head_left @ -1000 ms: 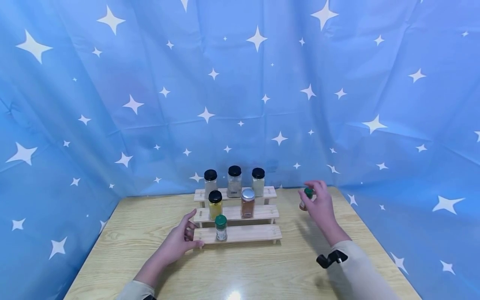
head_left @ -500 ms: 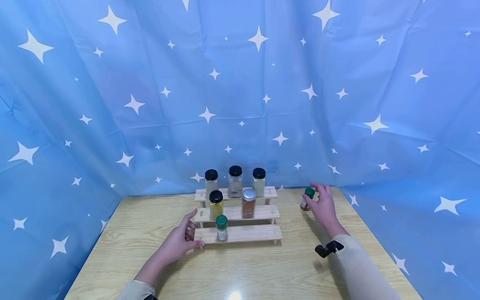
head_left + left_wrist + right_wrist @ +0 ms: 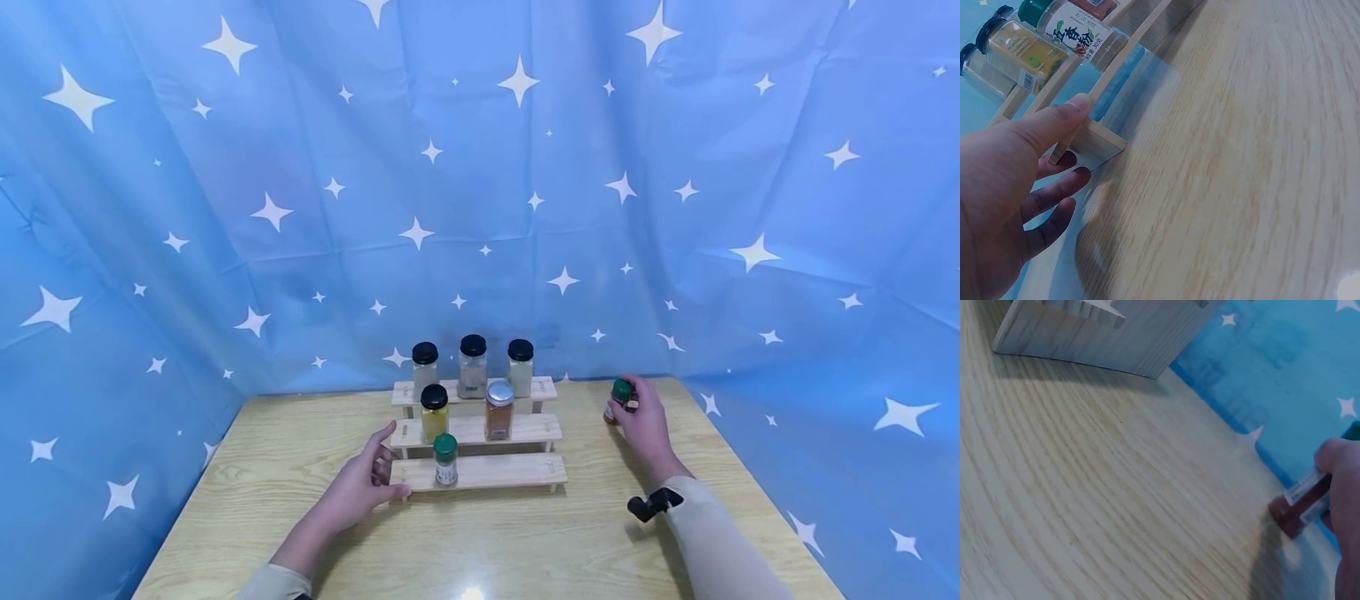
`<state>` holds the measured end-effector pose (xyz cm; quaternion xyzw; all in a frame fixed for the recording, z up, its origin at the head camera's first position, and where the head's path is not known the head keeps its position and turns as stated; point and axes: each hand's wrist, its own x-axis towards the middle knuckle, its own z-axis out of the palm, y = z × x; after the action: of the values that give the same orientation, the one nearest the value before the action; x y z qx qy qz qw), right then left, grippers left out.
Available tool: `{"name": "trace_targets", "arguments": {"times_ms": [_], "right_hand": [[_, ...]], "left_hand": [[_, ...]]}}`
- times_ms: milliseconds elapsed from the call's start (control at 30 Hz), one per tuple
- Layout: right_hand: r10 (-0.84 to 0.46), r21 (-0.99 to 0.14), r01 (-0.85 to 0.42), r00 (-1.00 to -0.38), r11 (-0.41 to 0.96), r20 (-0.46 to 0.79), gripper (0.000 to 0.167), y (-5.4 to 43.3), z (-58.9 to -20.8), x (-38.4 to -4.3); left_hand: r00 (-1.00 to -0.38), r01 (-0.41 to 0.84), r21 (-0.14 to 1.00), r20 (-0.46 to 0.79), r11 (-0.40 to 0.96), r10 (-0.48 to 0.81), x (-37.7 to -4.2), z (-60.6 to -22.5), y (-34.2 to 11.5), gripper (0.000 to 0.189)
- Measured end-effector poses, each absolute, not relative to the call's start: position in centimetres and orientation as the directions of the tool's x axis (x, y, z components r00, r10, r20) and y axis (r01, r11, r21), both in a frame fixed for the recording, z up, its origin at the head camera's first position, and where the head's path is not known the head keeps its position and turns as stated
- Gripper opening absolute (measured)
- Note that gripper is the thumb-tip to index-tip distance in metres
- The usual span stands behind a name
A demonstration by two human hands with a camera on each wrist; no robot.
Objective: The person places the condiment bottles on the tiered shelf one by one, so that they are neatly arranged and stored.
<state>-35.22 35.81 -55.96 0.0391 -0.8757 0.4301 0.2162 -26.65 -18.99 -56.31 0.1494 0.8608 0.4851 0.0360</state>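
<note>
At the table's back right, my right hand (image 3: 643,423) grips a small spice jar (image 3: 609,412) with a green lid and reddish-brown contents. In the right wrist view, that jar (image 3: 1297,506) stands on the wood, partly hidden by the fingers. My left hand (image 3: 360,487) holds the left end of a three-tier wooden spice rack (image 3: 510,471), thumb on the lowest shelf's edge. A green-lidded jar (image 3: 446,471) with a white label stands on that shelf. The middle shelf bears a yellow spice jar (image 3: 434,423) and a silver-lidded reddish-brown jar (image 3: 498,417).
Along the top shelf stand three black-lidded jars, among them a tall middle one (image 3: 472,375). A blue star-patterned curtain (image 3: 480,208) hangs right behind the table (image 3: 525,542) and along both sides.
My right hand's fingers, raised and spread by the green-lidded jar before, have come down and closed round it. The left hand stays on the rack. The head view has shifted slightly.
</note>
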Motion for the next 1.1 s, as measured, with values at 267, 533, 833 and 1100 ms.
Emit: {"name": "trace_targets", "arguments": {"times_ms": [267,533,833,1100], "right_hand": [[0.137,-0.759,-0.243,-0.907,0.604,0.399,0.055,36.3,-55.4,-33.9],[0.087,-0.728,-0.346,-0.87,0.592,0.485,0.053,35.0,-53.7,-32.8],[0.021,-0.701,-0.399,-0.861,0.591,0.507,0.054,32.8,-52.0,-31.3],[-0.073,-0.688,-0.448,-0.863,0.571,0.5,0.056,30.6,-50.4,-29.3]], "left_hand": [[-0.945,0.238,0.837,0.083,0.493,0.315,-26.8,-56.3,-18.5,0.117],[-0.957,0.209,0.839,0.069,0.502,0.283,-27.1,-56.0,-18.3,0.118],[-0.951,0.228,0.84,0.083,0.492,0.299,-26.9,-56.2,-18.8,0.116],[-0.949,0.23,0.844,0.086,0.485,0.302,-26.6,-56.4,-19.0,0.116]]}}
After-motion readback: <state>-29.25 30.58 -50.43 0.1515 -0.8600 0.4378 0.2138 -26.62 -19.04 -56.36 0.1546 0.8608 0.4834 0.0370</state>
